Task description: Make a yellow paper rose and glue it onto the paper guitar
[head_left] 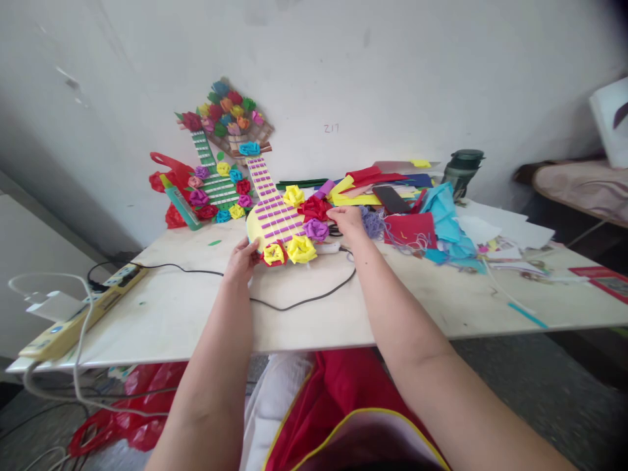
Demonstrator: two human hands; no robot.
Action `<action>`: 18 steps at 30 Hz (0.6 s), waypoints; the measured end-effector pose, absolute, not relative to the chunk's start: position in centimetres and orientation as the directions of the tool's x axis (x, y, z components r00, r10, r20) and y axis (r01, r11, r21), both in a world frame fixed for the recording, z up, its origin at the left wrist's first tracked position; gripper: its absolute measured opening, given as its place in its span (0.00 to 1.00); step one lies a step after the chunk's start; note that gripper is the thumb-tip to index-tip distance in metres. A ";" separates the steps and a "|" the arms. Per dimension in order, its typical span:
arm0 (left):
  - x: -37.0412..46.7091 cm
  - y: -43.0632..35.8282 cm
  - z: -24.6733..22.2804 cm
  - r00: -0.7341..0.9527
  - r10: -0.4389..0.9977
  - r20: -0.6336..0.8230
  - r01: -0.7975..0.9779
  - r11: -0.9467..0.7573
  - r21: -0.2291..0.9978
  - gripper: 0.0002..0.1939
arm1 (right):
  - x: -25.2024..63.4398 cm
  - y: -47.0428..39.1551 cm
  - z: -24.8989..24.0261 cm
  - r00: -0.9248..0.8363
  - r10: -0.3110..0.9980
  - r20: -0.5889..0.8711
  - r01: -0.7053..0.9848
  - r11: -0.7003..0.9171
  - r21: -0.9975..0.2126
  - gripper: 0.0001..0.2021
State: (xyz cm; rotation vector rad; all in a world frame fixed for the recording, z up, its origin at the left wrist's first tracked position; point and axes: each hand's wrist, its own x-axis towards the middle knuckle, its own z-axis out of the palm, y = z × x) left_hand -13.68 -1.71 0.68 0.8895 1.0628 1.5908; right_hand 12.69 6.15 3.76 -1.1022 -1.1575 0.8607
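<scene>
A pale yellow guitar-shaped craft (pixel 275 219) with purple strips and white strings stands tilted up over the table. My left hand (pixel 241 260) is closed on its lower left edge. At its right side my right hand (pixel 349 222) pinches the edge of a red flower (pixel 315 208). Yellow flowers (pixel 301 249) and a purple flower (pixel 316 229) sit along the craft's lower and right edges, and a blue flower (pixel 250 149) tops its neck. Behind the craft, a white glue gun (pixel 328 248) lies partly hidden on the table.
A green guitar-shaped craft (pixel 216 186) and a glue bottle (pixel 181 204) stand at the back left. Coloured sheets (pixel 363 186), a phone (pixel 390 199) and a dark bottle (pixel 462 171) are at the right. A black cable (pixel 294 306) crosses the table (pixel 196 320) near a power strip (pixel 83 314).
</scene>
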 end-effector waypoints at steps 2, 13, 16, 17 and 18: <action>-13.6 -1.8 0.7 -0.242 0.968 0.062 -0.315 -0.139 0.939 0.20 | 12.7 6.2 3.6 0.212 0.944 0.252 0.030 0.252 -0.967 0.04; -13.6 -1.8 0.7 -0.211 0.974 0.078 -0.300 -0.141 0.943 0.20 | 12.6 7.4 2.5 0.241 0.922 0.304 0.140 0.277 -0.951 0.03; -13.5 -1.8 0.8 -0.224 0.973 0.060 -0.312 -0.130 0.941 0.20 | 12.6 7.4 2.4 0.263 0.914 0.309 0.147 0.279 -0.949 0.02; -13.5 -1.8 0.8 -0.226 0.972 0.062 -0.312 -0.133 0.941 0.20 | 12.6 7.3 2.5 0.271 0.912 0.308 0.128 0.283 -0.951 0.03; -13.5 -1.8 0.7 -0.228 0.971 0.067 -0.311 -0.138 0.940 0.19 | 12.6 7.3 2.6 0.255 0.918 0.304 0.099 0.288 -0.953 0.03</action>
